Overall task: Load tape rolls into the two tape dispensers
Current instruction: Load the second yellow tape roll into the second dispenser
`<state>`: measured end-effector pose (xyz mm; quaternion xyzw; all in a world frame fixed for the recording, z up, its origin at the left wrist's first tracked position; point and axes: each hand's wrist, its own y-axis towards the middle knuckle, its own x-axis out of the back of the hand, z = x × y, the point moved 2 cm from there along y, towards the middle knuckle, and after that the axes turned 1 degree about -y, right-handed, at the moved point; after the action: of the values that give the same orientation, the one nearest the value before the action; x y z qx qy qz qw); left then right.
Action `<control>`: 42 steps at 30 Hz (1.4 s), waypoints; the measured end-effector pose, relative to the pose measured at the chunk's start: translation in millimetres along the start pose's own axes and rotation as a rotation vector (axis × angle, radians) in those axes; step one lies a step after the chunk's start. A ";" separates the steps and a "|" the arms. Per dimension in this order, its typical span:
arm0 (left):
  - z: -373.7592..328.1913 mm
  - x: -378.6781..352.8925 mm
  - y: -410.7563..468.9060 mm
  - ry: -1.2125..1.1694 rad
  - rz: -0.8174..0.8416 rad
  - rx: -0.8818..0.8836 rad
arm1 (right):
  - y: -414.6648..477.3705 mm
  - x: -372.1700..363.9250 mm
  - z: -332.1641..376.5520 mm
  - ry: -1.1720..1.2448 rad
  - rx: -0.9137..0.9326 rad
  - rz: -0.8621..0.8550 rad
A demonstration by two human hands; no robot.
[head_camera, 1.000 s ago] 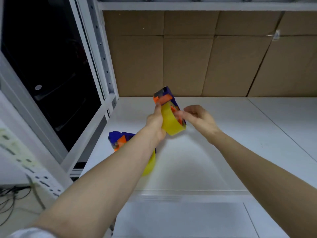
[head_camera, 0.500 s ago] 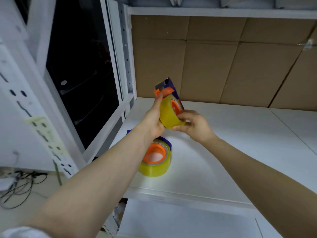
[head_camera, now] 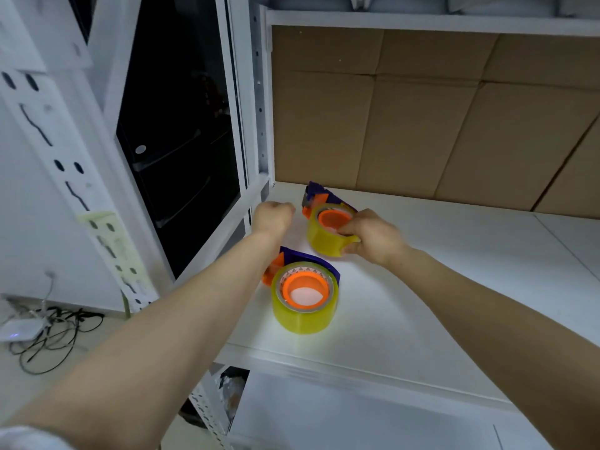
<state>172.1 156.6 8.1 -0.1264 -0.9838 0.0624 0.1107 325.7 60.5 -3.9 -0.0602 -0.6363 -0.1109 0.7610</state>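
Two purple-and-orange tape dispensers lie flat on the white shelf point(head_camera: 438, 287), each with a yellow tape roll on its orange hub. The near dispenser point(head_camera: 303, 295) lies by my left forearm. The far dispenser point(head_camera: 328, 228) rests on the shelf, and my right hand point(head_camera: 370, 237) grips its tape roll from the right side. My left hand point(head_camera: 272, 216) hovers just left of the far dispenser with fingers curled, holding nothing.
Brown cardboard panels point(head_camera: 422, 125) back the shelf. A white perforated upright point(head_camera: 259, 92) and a dark opening stand to the left. Cables and a small white box point(head_camera: 22, 329) lie on the floor at lower left. A lower shelf point(head_camera: 357, 414) sits beneath.
The dispenser held up in both hands has come down onto the shelf. My left hand has let go of it and moved left. The camera has swung left and down.
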 end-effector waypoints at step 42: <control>-13.1 -87.9 -128.5 1.458 0.413 -0.847 | -83.0 11.3 -89.2 0.230 -0.449 -0.095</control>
<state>227.9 11.4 22.3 -0.3413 -0.5651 -0.3869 0.6437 392.5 -41.7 -13.2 -0.1845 -0.5071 -0.2912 0.7899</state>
